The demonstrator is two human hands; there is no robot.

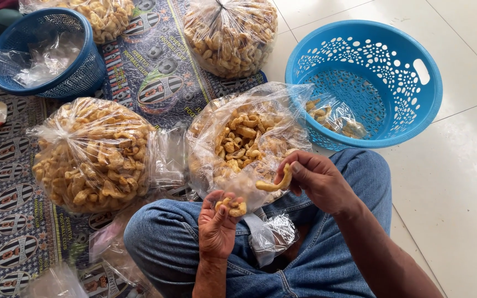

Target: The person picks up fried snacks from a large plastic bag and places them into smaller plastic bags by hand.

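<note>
Patterned mat (139, 72) on floor, beyond both grips. Light blue basket (409, 83) up and right of right grip; dark blue basket (78, 72) far upper left. Open bag of crackers (244, 143) just above both grips. Left hand (216, 226) cupped half-closed around small crackers (232, 206). Right hand (318, 179) pinches one curled cracker (274, 185) at fingertips, between the two grips.

one head-worn view – looking steeply down, close over the sitter's lap and hands, the floor (459, 182) spreading beyond.
</note>
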